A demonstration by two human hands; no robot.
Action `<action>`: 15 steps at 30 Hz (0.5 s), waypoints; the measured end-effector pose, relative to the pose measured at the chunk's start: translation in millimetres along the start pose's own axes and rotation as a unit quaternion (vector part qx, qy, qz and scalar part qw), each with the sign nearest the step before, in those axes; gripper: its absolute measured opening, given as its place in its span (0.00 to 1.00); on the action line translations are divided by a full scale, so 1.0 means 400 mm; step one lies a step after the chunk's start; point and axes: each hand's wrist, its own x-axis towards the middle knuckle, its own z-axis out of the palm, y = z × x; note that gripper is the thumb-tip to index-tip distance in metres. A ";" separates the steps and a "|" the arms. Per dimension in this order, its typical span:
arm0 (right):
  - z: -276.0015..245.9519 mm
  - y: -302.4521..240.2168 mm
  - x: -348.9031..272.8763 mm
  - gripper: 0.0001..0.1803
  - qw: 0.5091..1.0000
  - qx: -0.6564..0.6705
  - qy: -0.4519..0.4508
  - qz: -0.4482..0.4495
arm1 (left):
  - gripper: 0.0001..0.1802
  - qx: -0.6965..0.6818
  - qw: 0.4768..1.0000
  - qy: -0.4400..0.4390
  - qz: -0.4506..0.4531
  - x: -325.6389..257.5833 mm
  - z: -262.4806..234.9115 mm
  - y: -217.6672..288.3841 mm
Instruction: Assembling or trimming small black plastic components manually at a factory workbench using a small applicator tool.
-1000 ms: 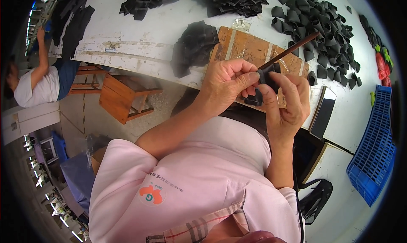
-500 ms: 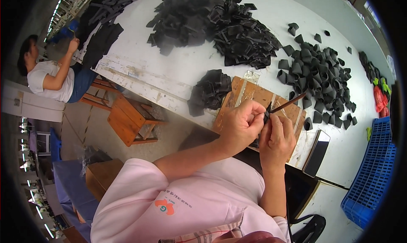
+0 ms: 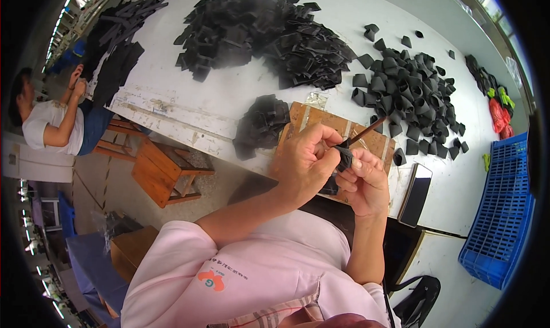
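Both of my hands are closed over a wooden board (image 3: 302, 115) at the table's edge. A small black fabric piece (image 3: 344, 159) is pinched between my left hand (image 3: 303, 165) and my right hand (image 3: 368, 182), held by the fingers of both. A thin brown stick (image 3: 368, 131) with a dark end slants up and right from the fabric; which fingers steady it, I cannot tell. Beside the board, left of my left hand, lies a small heap of black fabric pieces (image 3: 262, 125). A dark piece (image 3: 329, 186) shows partly below my hands.
Large piles of flat black pieces (image 3: 229, 33) and folded tube-like pieces (image 3: 415, 93) cover parts of the white table (image 3: 200, 96). A phone (image 3: 415, 195) lies right of the board, near a blue crate (image 3: 495, 213). Leftward are an orange stool (image 3: 157, 173) and a co-worker (image 3: 54, 122).
The view has shifted slightly, so everything sits further left. My right hand has turned and its fingers have opened out somewhat, showing more of the black fabric piece.
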 end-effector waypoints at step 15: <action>0.051 -0.127 0.068 0.11 0.971 -0.213 -0.044 -0.098 | 0.15 -0.527 0.776 -0.214 -0.275 0.128 -0.045 0.089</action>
